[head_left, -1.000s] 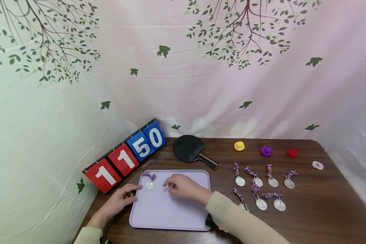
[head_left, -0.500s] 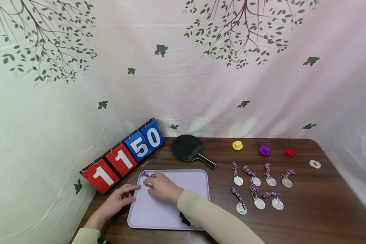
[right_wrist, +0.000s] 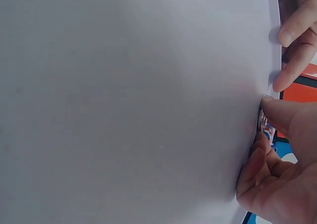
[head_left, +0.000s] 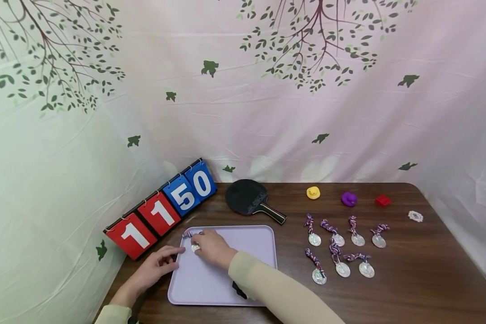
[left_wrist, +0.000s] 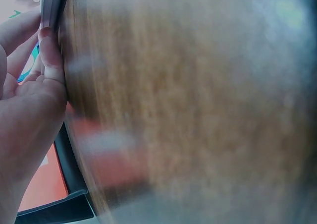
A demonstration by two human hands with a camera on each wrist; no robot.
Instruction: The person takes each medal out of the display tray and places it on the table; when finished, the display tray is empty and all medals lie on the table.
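Observation:
A lilac tray (head_left: 204,285) lies on the brown table. At its upper left corner my right hand (head_left: 213,248) pinches a silver medal (head_left: 195,247) between thumb and fingertips. The medal's knotted red, white and blue ribbon (head_left: 187,233) is partly covered by that hand. In the right wrist view the medal (right_wrist: 262,121) stands edge-on, thumb at one end and fingertips at the other. My left hand (head_left: 155,266) rests beside the tray, its thumb and index finger touching the left rim. Those fingers (left_wrist: 52,60) are against the tray's edge in the left wrist view.
Several ribboned medals (head_left: 342,269) lie right of the tray. Behind them are a yellow duck (head_left: 313,193), a purple duck (head_left: 349,199), a red block (head_left: 383,200) and a white chip (head_left: 415,216). A black table tennis paddle (head_left: 246,197) and a flip scoreboard (head_left: 162,211) stand behind the tray.
My right hand has moved left across the tray to the medal and taken hold of it. The left hand has stayed at the tray's left rim.

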